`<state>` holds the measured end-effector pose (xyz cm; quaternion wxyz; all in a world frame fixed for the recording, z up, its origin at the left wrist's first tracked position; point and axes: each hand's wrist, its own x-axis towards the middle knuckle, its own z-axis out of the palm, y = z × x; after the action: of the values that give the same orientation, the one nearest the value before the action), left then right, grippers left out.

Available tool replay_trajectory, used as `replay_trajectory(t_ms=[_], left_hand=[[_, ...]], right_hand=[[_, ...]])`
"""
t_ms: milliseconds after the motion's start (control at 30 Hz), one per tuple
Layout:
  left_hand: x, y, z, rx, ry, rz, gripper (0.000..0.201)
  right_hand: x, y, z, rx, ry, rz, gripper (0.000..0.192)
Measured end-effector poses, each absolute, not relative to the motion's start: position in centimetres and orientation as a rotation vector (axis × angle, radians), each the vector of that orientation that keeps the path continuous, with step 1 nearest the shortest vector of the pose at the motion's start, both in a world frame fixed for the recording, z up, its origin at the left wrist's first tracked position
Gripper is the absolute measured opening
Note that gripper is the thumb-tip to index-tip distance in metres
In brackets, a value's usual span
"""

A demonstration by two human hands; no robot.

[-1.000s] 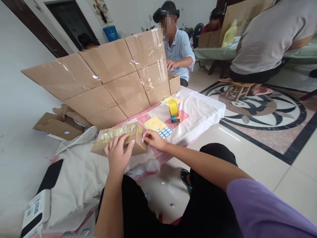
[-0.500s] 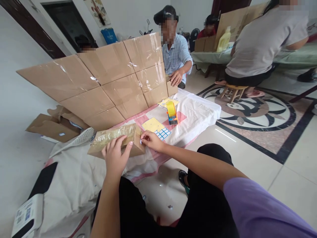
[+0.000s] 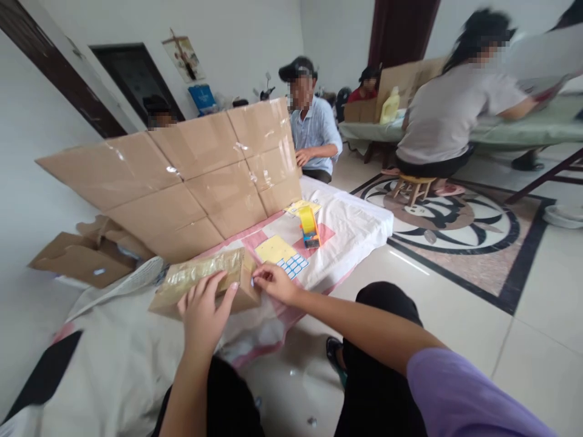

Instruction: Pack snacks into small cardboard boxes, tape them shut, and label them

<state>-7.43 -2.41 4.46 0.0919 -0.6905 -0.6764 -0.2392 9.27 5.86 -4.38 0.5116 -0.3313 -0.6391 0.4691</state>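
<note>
Box (image 3: 204, 285) lay on the white cloth (image 3: 359, 212) just ahead, its long axis running left to right, left hand (image 3: 203, 309) flat on its near side, right hand (image 3: 273, 282) pinching, apparently, a small sticker at its right end.

Left hand (image 3: 203, 306): lay palm-down, fingers spread, arm extended forward.
Right hand (image 3: 273, 283): fingertips pinched together, forearm angled left.
</note>
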Motion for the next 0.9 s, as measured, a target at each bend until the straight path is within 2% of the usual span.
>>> replay_trajectory(t_ms=[133,300,467,900], left_hand=[[-8.9,-1.5,3.2,-2.046,-2.039,-0.687,0.051],[-10.3,0.2,1.6,-2.067,-2.093,-0.689,0.053],[-10.1,0.0,1.7,-2.075,-2.093,-0.724,0.05],[-7.8,-1.6,3.1,-2.028,-2.007,-0.831,0.037]], right_hand=[[8.7,6.4,-5.0,-0.834,-1.522,1.186,0.003],[8.5,7.6,-5.4,-0.865,-1.508,1.163,0.01],[8.6,7.3,-5.1,-0.867,-1.486,1.151,0.017],[8.7,7.2,-4.8,-0.708,-1.528,1.107,0.012]])
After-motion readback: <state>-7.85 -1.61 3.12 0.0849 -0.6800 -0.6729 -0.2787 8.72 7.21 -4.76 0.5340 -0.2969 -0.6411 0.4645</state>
